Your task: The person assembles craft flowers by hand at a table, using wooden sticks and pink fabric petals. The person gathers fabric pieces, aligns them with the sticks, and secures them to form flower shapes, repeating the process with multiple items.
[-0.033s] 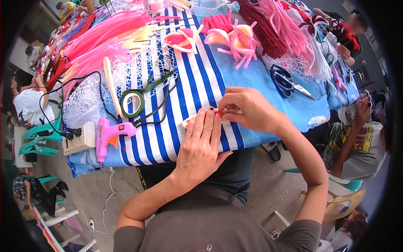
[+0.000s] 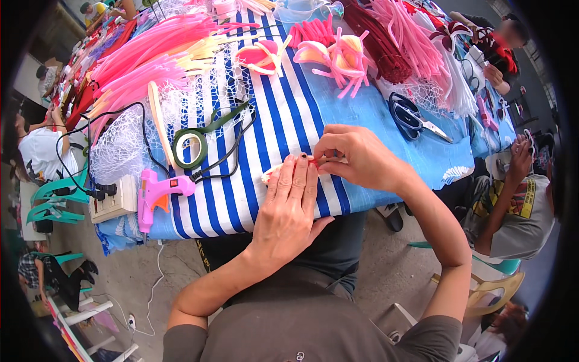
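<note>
Hands meet at the near edge of a table (image 2: 386, 120) covered in a blue cloth with a blue-and-white striped panel: the left hand (image 2: 289, 211) lies flat, palm down, fingers stretched forward and pressing a small pale cream piece with a red tip (image 2: 274, 174) against the stripes, while the right hand (image 2: 356, 157) curls over from the right, its thumb and fingertips pinched on the red end of that same piece, just in front of the left fingertips. So the two hands are together, touching or nearly so, both on the little piece, which rests on the cloth close to the table's near edge; most of it is hidden under the fingers and its full shape cannot be told. To the left of the hands lies a pink glue gun (image 2: 155, 196) on the striped cloth, its black cord looping away toward a white power strip (image 2: 111, 205) at the table's left corner. Just beyond the glue gun sits a roll of green tape (image 2: 190, 148) with a loose strip trailing off, beside a patch of white netting (image 2: 120, 145). Farther back are heaps of pink tubes (image 2: 145, 54) and some pink and orange curved shapes (image 2: 338, 57). To the right of the hands, well apart, black-handled scissors (image 2: 410, 117) lie on the plain blue part. Another person in a printed shirt (image 2: 518, 205) sits at the right end of the table
</note>
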{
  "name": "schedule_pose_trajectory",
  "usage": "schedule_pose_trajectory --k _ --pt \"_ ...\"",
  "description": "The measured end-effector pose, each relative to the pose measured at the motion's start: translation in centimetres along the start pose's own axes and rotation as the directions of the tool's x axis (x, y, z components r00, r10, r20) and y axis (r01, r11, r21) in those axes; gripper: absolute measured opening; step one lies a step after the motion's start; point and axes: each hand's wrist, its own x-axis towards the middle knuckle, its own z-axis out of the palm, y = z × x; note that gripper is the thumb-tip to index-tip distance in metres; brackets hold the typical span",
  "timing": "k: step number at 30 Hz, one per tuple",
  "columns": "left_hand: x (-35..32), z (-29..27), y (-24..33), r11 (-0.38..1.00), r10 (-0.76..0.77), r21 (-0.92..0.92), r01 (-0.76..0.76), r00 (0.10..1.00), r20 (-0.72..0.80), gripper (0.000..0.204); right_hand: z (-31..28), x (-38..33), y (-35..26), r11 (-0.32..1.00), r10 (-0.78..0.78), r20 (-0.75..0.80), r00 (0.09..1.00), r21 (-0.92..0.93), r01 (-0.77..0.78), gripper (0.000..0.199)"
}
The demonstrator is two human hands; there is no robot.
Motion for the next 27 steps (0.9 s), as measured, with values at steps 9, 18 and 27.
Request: schedule_pose_trajectory --k 9,18,27 --pt "-0.1 -0.1 -0.2 0.999 0.011 -0.044 -0.011 1.0 -0.003 0.087 0.3 0.2 -0.1 0.999 -0.006 -0.031 1.0 -0.049 0.005 0.008" --pt "-0.4 -0.1 -0.8 0.962 0.007 -0.269 -0.04 0.992 -0.124 0.086 1.3 -0.1 0.6 0.981 -0.134 -0.078 0.988 -0.15 0.122 0.008" --pt "-1.0 -2.5 -4.1 0.246 -0.408 -0.965 -0.087 0.894 -0.185 0.049 1.2 -0.3 0.0 0.961 -0.157 -0.063 0.986 -0.238 0.138 0.011"
